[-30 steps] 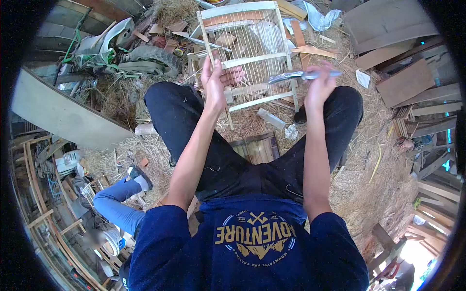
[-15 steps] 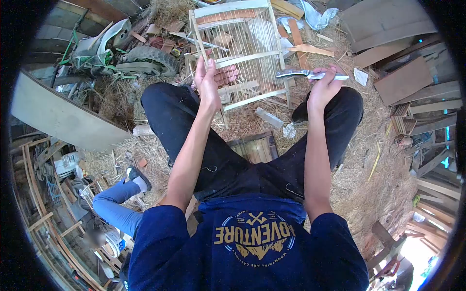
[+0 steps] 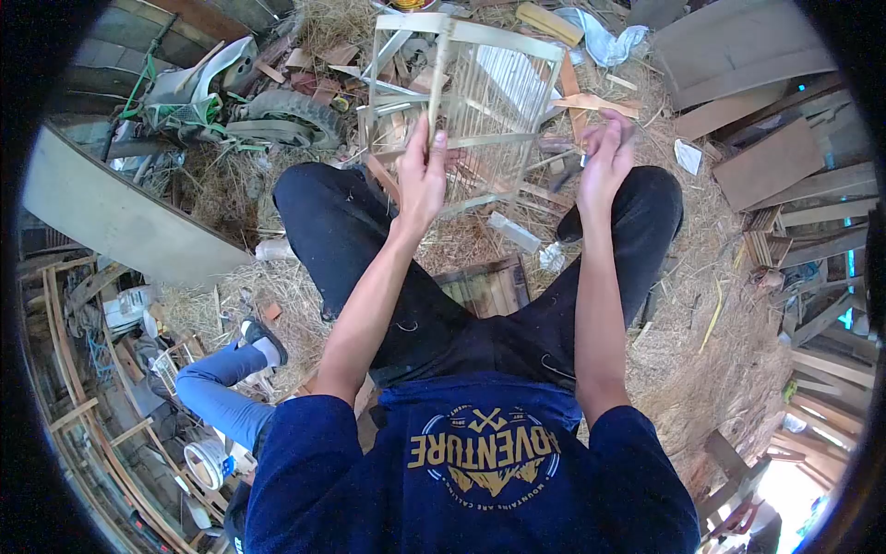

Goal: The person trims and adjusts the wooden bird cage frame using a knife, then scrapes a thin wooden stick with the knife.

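Observation:
A pale wooden cage (image 3: 506, 38) with thin bars stands tilted on the straw in front of my knees. My left hand (image 3: 423, 183) is closed round one of its upright corner posts, thumb on the near side. My right hand (image 3: 604, 164) is to the right of the cage, apart from it, with fingers bent. A knife (image 3: 565, 174) shows there as a dark, blurred shape pointing down-left from the fingers. Its blade is mostly hidden by the hand and the blur.
Straw and wood scraps cover the ground. A small wooden box (image 3: 480, 288) lies between my legs. A motorbike wheel (image 3: 293, 120) and a large board (image 3: 129, 212) are at left. Stacked boards (image 3: 771, 152) stand at right. Another person's leg (image 3: 221, 377) shows at lower left.
The cage has turned and tilted, and my left hand has moved right with its post. In my right hand the knife has swung from level to pointing down-left.

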Motion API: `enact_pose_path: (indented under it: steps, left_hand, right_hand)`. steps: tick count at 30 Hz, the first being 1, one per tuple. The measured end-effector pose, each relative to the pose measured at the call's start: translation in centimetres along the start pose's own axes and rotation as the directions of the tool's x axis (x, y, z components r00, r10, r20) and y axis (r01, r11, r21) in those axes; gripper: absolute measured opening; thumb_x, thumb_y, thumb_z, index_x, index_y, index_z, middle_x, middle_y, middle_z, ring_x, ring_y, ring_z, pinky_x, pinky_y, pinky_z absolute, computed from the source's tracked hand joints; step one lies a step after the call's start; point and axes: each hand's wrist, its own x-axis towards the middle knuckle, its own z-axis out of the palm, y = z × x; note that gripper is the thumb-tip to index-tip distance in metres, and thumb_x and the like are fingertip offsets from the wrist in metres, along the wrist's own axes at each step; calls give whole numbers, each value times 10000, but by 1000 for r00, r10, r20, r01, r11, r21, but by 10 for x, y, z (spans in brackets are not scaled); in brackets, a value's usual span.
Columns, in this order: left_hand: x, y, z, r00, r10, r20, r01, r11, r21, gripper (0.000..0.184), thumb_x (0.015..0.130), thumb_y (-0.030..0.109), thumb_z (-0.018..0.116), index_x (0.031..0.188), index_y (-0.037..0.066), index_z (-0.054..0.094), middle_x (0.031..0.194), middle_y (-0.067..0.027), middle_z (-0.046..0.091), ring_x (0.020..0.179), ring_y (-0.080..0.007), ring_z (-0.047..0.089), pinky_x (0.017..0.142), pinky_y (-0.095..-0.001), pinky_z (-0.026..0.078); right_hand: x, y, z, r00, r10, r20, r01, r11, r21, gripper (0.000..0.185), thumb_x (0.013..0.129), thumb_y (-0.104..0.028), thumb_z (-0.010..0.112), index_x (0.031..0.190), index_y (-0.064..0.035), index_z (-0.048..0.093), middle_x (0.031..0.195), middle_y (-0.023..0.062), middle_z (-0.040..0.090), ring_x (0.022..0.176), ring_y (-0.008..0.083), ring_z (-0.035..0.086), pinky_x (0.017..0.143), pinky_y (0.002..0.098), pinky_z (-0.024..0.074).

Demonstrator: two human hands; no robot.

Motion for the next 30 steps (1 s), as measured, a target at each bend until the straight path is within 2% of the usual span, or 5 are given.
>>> enact_pose_path:
  steps: [8, 11, 18, 24, 30]
  left_hand:
    - [-13, -3, 9, 892, 384, 236, -451, 784, 426, 502, 876, 67, 644, 1369, 101, 553, 717, -143, 675, 562, -289, 655, 546, -428, 528]
    - [-19, 2, 22, 836, 449, 315, -546, 736, 401, 483, 880, 68, 634, 1355, 112, 560, 747, -125, 689, 588, -285, 669, 558, -413, 540]
    - [-28, -2, 39, 822, 413, 392, -552, 747, 370, 447, 903, 107, 644, 1344, 80, 569, 847, -154, 705, 658, -314, 678, 584, -421, 538]
    - [-25, 16, 39, 794, 323, 515, -540, 764, 354, 444, 939, 223, 627, 1353, 80, 550, 917, -152, 704, 899, -305, 678, 930, -470, 465]
    - [2, 3, 15, 953, 279, 119, -303, 867, 395, 549, 934, 341, 606, 1353, -1, 507, 1243, -203, 600, 1274, -362, 451, 1107, -505, 276]
  right_hand:
    - [-25, -12, 37, 898, 195, 393, -164, 980, -110, 410, 967, -275, 684, 1231, 0, 535, 813, -28, 499, 713, 57, 442, 632, 240, 388]
    - [-32, -11, 51, 954, 209, 215, -206, 978, -39, 487, 920, -256, 747, 1209, 26, 475, 796, -16, 507, 705, 58, 459, 625, 238, 396]
    - [-27, -1, 32, 965, 241, 105, -208, 943, -262, 434, 862, -189, 758, 1090, 58, 484, 734, 51, 585, 634, 116, 540, 562, 297, 444]
    - [-21, -4, 23, 968, 189, 165, -147, 960, -239, 380, 868, -175, 732, 1081, 40, 503, 707, 52, 576, 617, 127, 525, 546, 310, 429]
    - [-22, -10, 10, 952, 198, 232, -79, 894, -442, 354, 871, -207, 700, 1117, 7, 561, 628, 86, 537, 568, 167, 514, 543, 344, 429]
